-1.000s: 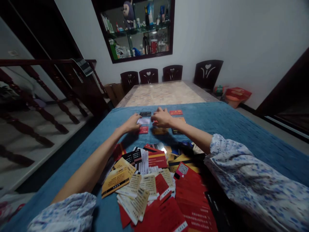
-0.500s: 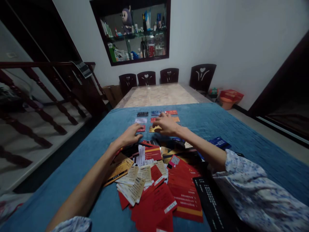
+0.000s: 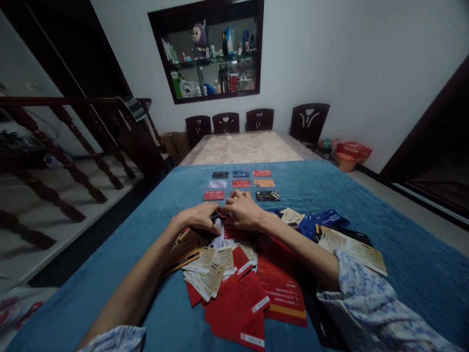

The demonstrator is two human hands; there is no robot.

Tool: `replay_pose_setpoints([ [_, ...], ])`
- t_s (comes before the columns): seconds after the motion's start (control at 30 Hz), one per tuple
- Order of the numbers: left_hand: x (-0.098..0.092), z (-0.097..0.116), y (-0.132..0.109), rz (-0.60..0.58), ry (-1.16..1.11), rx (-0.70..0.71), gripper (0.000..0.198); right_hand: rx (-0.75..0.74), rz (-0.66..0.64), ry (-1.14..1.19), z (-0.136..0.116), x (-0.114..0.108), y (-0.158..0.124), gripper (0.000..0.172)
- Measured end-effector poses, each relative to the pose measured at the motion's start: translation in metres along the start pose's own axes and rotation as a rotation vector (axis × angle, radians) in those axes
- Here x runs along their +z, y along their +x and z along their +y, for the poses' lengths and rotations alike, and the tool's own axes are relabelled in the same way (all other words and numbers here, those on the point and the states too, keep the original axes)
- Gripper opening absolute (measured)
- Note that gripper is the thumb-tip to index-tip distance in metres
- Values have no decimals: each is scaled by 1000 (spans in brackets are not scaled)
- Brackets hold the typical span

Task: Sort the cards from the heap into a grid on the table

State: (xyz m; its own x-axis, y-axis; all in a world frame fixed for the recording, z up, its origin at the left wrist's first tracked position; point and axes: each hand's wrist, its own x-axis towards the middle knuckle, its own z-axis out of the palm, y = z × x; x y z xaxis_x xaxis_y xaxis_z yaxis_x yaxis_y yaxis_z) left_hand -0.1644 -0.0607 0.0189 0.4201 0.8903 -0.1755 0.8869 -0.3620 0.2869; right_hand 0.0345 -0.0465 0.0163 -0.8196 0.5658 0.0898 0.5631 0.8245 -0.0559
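Observation:
My left hand (image 3: pixel 200 216) rests at the far side of a heap of loose cards, fingers bent and thumb near a white card (image 3: pixel 219 233). Close beside it, my right hand (image 3: pixel 244 211) curls its fingers down over the same part of the heap. What lies between the fingertips is hidden. Nearer me the heap shows cream cards (image 3: pixel 210 278), red cards (image 3: pixel 238 305) and a yellow-and-black card (image 3: pixel 185 256). Beyond the hands lie cards in rows, among them a red card (image 3: pixel 214 195) and a black-and-gold card (image 3: pixel 267 196).
A blue cloth (image 3: pixel 154 195) covers the near table; bare marbled tabletop (image 3: pixel 249 145) lies beyond. Blue cards (image 3: pixel 326 219) and a long cream card (image 3: pixel 351 249) spread right of the heap. Chairs (image 3: pixel 260 119) stand at the far end. A wooden railing (image 3: pixel 62 100) runs along the left.
Both hands have drawn back from the rows to the heap, and the right hand's fingers have curled. The bottom-right black-and-gold card now shows, as does a long cream card by my right forearm.

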Motion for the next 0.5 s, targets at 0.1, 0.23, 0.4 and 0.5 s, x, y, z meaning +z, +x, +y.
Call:
replay_pose_setpoints([
  [0.1,3,1,0,-27,68,-49,55,-23,-14,10,-4,6,1,32],
  [0.23,7,5,2,-13,94,-68,54,-19,-22,31,-3,9,0,30],
  [0.4,14,8,7,55,112,-106,49,30,-12,44,4,5,-2,29],
  [0.5,18,11,10,100,107,-94,45,61,-11,63,10,4,-3,30],
])
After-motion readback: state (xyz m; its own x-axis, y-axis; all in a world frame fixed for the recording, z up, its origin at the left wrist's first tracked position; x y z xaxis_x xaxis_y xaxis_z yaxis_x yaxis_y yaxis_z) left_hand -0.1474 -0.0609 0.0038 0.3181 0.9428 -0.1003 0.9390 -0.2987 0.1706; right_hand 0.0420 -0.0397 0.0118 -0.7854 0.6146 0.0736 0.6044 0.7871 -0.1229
